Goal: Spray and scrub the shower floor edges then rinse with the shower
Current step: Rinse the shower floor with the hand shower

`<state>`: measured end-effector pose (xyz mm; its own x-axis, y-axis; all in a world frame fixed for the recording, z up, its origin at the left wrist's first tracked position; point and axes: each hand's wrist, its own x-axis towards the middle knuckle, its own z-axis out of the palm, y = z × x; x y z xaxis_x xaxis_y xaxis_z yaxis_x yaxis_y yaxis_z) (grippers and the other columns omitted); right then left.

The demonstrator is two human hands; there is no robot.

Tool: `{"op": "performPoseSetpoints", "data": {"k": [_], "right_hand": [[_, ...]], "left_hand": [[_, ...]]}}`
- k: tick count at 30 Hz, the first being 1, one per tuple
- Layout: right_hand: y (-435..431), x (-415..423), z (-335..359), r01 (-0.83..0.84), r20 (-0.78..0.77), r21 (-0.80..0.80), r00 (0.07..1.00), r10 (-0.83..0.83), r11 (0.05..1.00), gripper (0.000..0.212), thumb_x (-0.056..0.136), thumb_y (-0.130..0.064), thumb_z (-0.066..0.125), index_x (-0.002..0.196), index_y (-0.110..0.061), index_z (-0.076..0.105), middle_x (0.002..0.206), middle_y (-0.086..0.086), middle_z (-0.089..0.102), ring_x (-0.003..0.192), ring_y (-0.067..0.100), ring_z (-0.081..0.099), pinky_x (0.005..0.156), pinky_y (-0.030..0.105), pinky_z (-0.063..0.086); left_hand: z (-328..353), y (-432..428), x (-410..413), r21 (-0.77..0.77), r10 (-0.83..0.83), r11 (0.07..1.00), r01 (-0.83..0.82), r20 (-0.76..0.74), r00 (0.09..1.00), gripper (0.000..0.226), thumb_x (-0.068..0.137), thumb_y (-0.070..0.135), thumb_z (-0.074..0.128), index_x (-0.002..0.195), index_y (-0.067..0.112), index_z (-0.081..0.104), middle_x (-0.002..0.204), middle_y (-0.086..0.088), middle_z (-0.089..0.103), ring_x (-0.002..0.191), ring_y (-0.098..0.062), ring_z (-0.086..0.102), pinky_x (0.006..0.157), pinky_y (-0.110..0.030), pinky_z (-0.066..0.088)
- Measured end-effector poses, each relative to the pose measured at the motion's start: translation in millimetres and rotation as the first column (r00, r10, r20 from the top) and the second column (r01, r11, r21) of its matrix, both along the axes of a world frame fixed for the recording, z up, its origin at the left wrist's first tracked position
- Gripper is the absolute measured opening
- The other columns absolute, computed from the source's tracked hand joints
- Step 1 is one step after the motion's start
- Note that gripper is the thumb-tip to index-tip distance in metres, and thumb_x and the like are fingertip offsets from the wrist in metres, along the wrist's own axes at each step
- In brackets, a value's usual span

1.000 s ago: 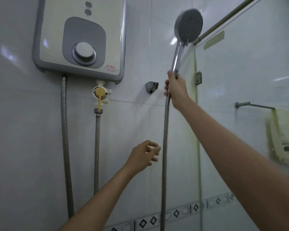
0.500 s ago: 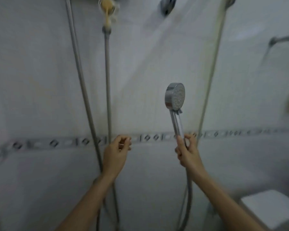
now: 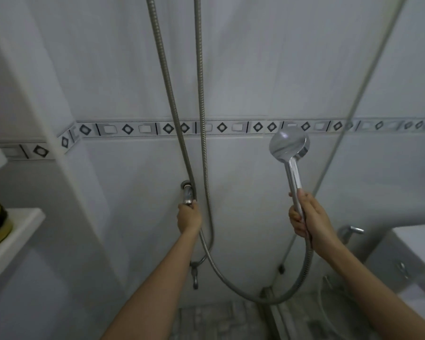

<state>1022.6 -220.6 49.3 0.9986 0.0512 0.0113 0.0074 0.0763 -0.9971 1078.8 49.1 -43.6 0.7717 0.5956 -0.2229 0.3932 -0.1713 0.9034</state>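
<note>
The right hand (image 3: pixel 307 222) holds the round chrome hand shower (image 3: pixel 288 144) upright by its long straight handle, with the fingers wrapped tightly round the lower part, in front of the white tiled wall (image 3: pixel 243 192). Its shiny back looks to the camera, so the spray face is turned to the wall, not to the floor, and no water is seen coming out. The left hand (image 3: pixel 189 218) has its fingers closed round the small chrome wall tap (image 3: pixel 187 192). The ribbed metal hose (image 3: pixel 205 168) hangs in a loop down near the grey mottled floor tiles (image 3: pixel 214 320).

I judge the task is in its last part — the rinse is being prepared, and the water probably must be opened first. Neither hand holds a spray bottle or a brush. Whether the edges were scrubbed cannot be told — the floor is blurred and mostly out of view.
</note>
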Motion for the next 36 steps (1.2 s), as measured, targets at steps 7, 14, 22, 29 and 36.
{"op": "performPoseSetpoints", "data": {"k": [7,14,22,29,36], "right_hand": [[-7,1,-9,0.068,-0.014,0.080,0.998,-0.067,0.994,0.034,0.094,-0.042,0.047,0.099,-0.011,0.060,0.071,0.002,0.055,0.055,0.011,0.050,0.047,0.021,0.045],[-8,4,-7,0.158,-0.093,0.114,0.985,-0.148,0.981,0.038,0.099,-0.044,0.041,0.096,-0.010,0.059,0.058,-0.003,0.045,0.041,0.006,0.039,0.035,0.018,0.031],[-16,-1,-5,0.169,0.049,-0.020,0.985,-0.168,0.985,0.043,0.085,-0.060,0.051,0.096,-0.018,0.055,0.059,0.000,0.043,0.046,0.010,0.037,0.038,0.021,0.030],[-45,-17,9,0.189,0.119,-0.023,0.976,-0.185,0.982,0.073,0.062,-0.080,0.060,0.096,-0.016,0.057,0.064,0.001,0.049,0.047,0.010,0.043,0.038,0.023,0.035],[-87,-37,46,0.327,0.249,-0.081,0.921,-0.299,0.942,0.060,0.073,-0.072,0.055,0.094,-0.016,0.060,0.067,0.002,0.051,0.048,0.008,0.046,0.039,0.020,0.040]], "left_hand": [[-7,4,16,-0.365,0.100,0.928,-0.077,0.046,0.994,0.051,0.105,0.036,0.044,0.121,-0.011,0.054,0.087,-0.023,0.069,0.092,-0.039,0.068,0.089,-0.047,0.056],[22,5,15,-0.880,0.195,0.476,0.017,0.124,0.973,0.047,0.110,0.033,0.029,0.150,0.008,0.032,0.139,-0.032,0.053,0.098,-0.032,0.074,0.104,-0.048,0.044],[38,24,26,0.095,0.089,0.992,-0.086,-0.021,0.996,0.056,0.099,0.032,0.056,0.148,0.011,0.038,0.152,-0.018,0.036,0.138,-0.039,0.035,0.109,-0.048,0.035],[72,23,48,0.142,-0.315,0.946,0.293,0.173,0.933,0.030,0.101,0.019,0.052,0.129,0.007,0.050,0.127,-0.013,0.061,0.120,-0.031,0.057,0.093,-0.032,0.044],[68,-88,28,0.295,-0.568,0.811,0.506,0.189,0.801,0.022,0.101,0.015,0.053,0.118,0.005,0.062,0.123,-0.017,0.065,0.115,-0.032,0.061,0.094,-0.033,0.046]]}}
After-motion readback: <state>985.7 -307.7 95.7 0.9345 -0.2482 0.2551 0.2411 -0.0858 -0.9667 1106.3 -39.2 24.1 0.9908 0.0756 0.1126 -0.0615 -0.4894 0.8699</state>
